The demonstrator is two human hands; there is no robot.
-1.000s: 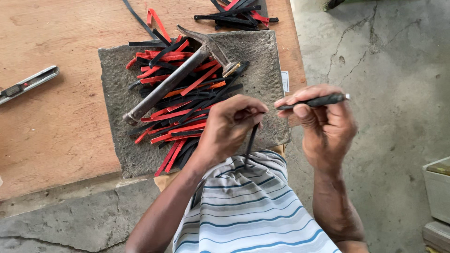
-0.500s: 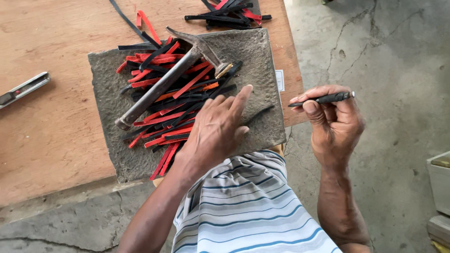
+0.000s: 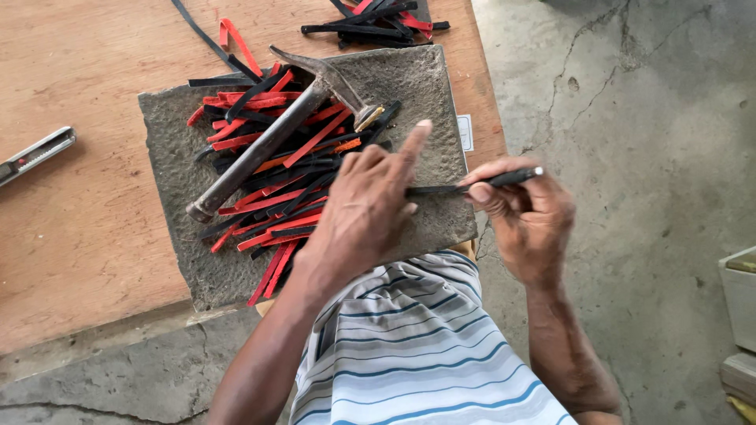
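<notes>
A grey stone slab (image 3: 441, 94) lies on the wooden table (image 3: 87, 236). On it is a heap of red and black strips (image 3: 272, 185), with a metal hammer (image 3: 268, 142) lying across them. My left hand (image 3: 366, 208) rests over the right part of the heap with its index finger stretched out. It grips a black strip (image 3: 437, 190) that runs toward my right hand. My right hand (image 3: 524, 216) is at the slab's right edge. It pinches a thin black rod-like tool (image 3: 512, 178) with a silver tip, close to the strip's end.
A utility knife (image 3: 35, 153) lies at the table's left edge. A second small pile of strips (image 3: 378, 20) sits beyond the slab. Cracked concrete floor (image 3: 630, 118) lies to the right, with a pale box (image 3: 740, 295) at the frame's right edge.
My left hand moved away from my right hand, reached over the heap and now grips a black strip. My right hand came down to the slab's edge with the tool.
</notes>
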